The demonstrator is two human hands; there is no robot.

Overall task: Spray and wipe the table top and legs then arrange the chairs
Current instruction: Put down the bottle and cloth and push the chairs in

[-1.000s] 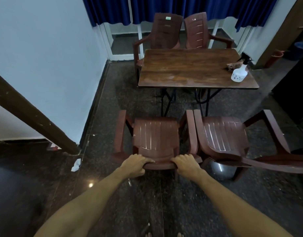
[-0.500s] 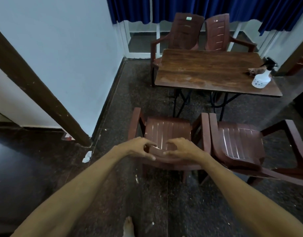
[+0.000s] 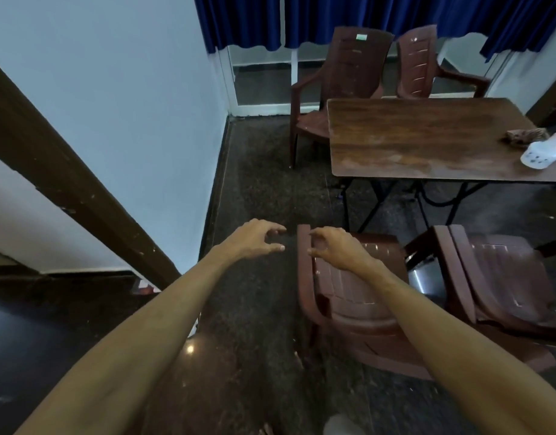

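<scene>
A brown wooden table on black metal legs stands at the upper right. A white spray bottle and a brown cloth lie on its right end. Two maroon plastic chairs stand on the near side: one under my right arm, another beside it on the right. Two more maroon chairs stand behind the table. My left hand hovers over the floor, fingers loosely curled, holding nothing. My right hand hovers over the near chair's left armrest, also holding nothing.
A pale blue wall with a dark diagonal beam closes the left side. Blue curtains hang over a glass door at the back. The floor is dark speckled stone with a few scraps near the skirting.
Both hands have let go of the near chair's backrest and lifted off it. The view has swung left, so the chairs and table now sit further right.
</scene>
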